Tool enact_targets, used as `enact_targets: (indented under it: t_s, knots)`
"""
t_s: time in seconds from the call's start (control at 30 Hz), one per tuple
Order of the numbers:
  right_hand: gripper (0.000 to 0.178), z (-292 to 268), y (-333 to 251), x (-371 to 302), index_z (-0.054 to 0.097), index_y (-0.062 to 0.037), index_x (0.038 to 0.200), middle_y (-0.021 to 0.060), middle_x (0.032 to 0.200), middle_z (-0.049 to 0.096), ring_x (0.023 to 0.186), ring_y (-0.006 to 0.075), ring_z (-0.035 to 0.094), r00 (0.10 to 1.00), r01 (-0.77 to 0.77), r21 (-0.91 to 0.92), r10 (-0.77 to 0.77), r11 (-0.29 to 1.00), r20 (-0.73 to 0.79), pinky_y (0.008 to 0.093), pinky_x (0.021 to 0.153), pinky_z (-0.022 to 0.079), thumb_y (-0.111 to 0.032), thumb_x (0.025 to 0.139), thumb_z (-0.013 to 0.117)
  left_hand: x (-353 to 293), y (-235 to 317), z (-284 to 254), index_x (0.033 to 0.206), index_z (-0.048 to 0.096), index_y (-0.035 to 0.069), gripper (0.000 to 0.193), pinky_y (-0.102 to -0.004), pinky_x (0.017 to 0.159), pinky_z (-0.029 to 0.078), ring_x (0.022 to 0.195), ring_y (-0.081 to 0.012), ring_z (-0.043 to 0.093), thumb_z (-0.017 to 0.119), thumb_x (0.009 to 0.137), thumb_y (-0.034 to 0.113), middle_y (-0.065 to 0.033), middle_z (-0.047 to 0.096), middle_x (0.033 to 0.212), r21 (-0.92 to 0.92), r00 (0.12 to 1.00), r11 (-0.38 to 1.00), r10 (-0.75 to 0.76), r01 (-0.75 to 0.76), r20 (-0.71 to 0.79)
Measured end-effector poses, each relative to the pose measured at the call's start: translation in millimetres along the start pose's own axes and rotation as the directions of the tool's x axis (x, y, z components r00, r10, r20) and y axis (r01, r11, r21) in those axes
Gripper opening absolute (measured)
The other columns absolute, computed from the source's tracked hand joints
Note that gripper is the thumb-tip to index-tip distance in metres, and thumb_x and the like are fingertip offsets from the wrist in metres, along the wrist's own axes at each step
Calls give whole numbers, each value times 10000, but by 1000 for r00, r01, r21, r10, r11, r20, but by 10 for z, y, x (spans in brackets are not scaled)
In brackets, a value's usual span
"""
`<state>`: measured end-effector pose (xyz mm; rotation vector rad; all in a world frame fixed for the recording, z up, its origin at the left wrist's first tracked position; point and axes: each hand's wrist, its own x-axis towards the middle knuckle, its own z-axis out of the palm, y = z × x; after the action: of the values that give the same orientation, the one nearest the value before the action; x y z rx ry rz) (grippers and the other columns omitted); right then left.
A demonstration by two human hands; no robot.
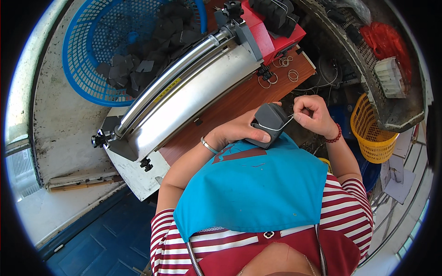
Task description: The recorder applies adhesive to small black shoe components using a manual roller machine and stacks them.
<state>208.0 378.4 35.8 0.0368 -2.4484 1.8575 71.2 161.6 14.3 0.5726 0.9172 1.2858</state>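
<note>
My left hand [239,128] is closed round a stack of dark grey pieces [270,118], held close against my blue apron. A white rubber band [271,128] runs across the stack. One end of the band is stretched out to the right, where my right hand [313,114] pinches it between thumb and fingers. The back of the stack and some of the left fingers are hidden.
Ahead stands a roller machine [184,92] with a red end housing [287,43] carrying bundled dark pieces [275,16]. Loose bands [293,75] lie on the brown board [230,99]. A blue basket [76,60] holds many grey pieces; a yellow basket [375,133] stands right.
</note>
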Motion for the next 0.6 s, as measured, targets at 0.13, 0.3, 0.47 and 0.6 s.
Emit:
enact_targets:
  t_s: [0.13,0.3,0.47,0.6]
  knots:
    - [164,172,-219,164,604,-33,779,-47,665,533,566,18,421,998,66,107,-66,992,-1,203,502,331,-155,869,666,80,79,83,1441,313,18,961,-301,1015,352,1151,-208,485,781,652,305,-105,523,1202,93,995,996,-5,-4,102]
    - [171,395,124,381,605,-10,837,-29,729,582,645,21,499,971,-94,253,144,963,-189,184,572,413,-155,909,663,83,124,114,1285,427,1,752,-286,917,419,1023,-165,516,767,701,332,-83,533,1114,132,988,983,-135,124,79]
    - [154,474,75,251,640,-7,843,8,744,650,664,44,573,948,118,141,-69,983,-309,202,577,453,-146,890,686,89,-74,-19,1327,419,-2,785,-297,959,412,1094,-183,517,766,700,321,-94,534,1174,-124,957,949,-284,290,61]
    - [147,373,-120,331,626,1,812,23,728,627,638,58,538,952,252,-43,-256,967,-165,215,560,423,-118,868,692,165,2,102,1365,376,-5,830,-309,955,419,1094,-201,524,755,710,335,-118,533,1184,25,973,977,-212,211,93]
